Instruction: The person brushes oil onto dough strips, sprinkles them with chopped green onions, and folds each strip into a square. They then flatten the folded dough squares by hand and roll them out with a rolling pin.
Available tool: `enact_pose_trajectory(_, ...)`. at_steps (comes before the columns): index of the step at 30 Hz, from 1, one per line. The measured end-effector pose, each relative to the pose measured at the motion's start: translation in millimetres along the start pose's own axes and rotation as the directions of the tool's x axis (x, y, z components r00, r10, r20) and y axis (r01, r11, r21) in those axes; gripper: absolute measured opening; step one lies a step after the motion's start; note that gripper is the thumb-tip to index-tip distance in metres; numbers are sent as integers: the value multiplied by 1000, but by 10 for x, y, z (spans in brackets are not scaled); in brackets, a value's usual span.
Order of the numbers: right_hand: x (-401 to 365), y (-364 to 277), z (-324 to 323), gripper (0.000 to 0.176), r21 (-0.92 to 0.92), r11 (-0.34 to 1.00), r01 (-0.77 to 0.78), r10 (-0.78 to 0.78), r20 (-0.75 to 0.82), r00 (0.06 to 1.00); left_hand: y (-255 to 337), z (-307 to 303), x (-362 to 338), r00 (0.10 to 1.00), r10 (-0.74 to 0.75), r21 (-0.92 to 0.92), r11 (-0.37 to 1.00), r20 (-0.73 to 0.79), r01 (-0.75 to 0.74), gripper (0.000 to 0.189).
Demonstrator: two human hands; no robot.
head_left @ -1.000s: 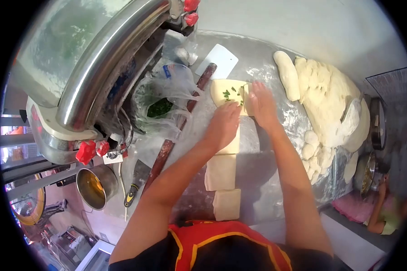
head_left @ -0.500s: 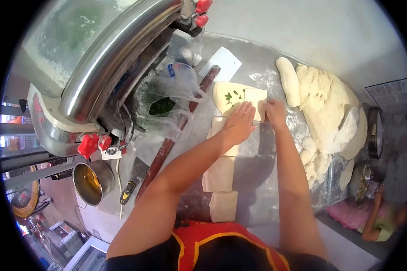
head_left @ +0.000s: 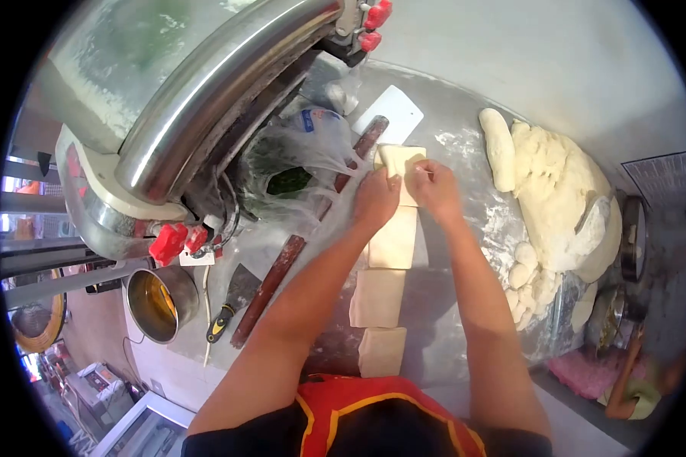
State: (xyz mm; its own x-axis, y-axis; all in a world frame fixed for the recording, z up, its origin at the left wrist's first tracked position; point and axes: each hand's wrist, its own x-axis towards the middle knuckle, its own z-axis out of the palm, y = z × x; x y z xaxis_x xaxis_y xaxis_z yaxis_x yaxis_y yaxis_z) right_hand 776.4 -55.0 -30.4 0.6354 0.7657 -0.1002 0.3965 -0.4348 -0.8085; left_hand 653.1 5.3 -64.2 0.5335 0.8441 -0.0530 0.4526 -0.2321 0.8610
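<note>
My left hand (head_left: 377,196) is closed on the left edge of a dough sheet (head_left: 408,158) at the far end of a row, where a flap is folded over. My right hand (head_left: 437,189) is closed at the sheet's right edge, its fingers pinched there. No green herbs show on the sheet now. Nearer to me lie several flat folded dough pieces: one (head_left: 393,240) just below my hands, another (head_left: 379,297) in the middle, and one (head_left: 382,352) by my apron.
A large dough mass (head_left: 560,190) and a dough roll (head_left: 498,148) lie on the right. To the left are a rolling pin (head_left: 268,291), a plastic bag of greens (head_left: 290,180), a scraper (head_left: 221,324), a metal pot (head_left: 160,305) and a machine (head_left: 229,99). A white board (head_left: 392,110) lies beyond.
My left hand has gone from lying flat on the dough to gripping its left edge. The left part has been folded over, covering the herbs. My right hand has shifted inward.
</note>
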Motion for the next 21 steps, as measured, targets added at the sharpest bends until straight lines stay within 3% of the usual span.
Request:
enact_pose_trajectory(1,14,40,32,20,-19,998,67,-68,-63,996,-62,-2,26,1000,-7,67,998,12,6,27)
enact_pose_trajectory(3,44,126,37,21,-70,979,190,-200,-186,962,-128,11,65,998,-66,-26,997,-2,66,26)
enact_pose_trajectory(6,109,216,-48,23,-216,968,124,-160,-155,975,-139,23,72,992,-130,-48,990,-2,130,26)
enact_pose_trajectory(9,87,250,-104,24,-208,978,-27,19,-41,999,-100,19,125,991,-131,27,991,12,131,27)
enact_pose_trajectory(12,43,361,-72,27,8,997,-76,76,26,997,-51,43,261,998,-64,-48,997,25,65,27)
enact_pose_trajectory(13,32,366,-69,26,6,998,-69,69,13,998,-44,52,284,999,-35,-99,994,26,37,26)
enact_pose_trajectory(15,4,342,-63,24,1,999,-54,54,-16,998,-149,103,263,998,-28,4,1000,-63,28,26)
enact_pose_trajectory(18,-2,263,-67,28,-152,984,94,-97,-15,995,-251,131,247,992,-21,94,995,-128,34,30)
enact_pose_trajectory(21,113,222,10,40,-367,799,476,-501,31,865,-209,74,180,991,-28,145,988,-129,47,34)
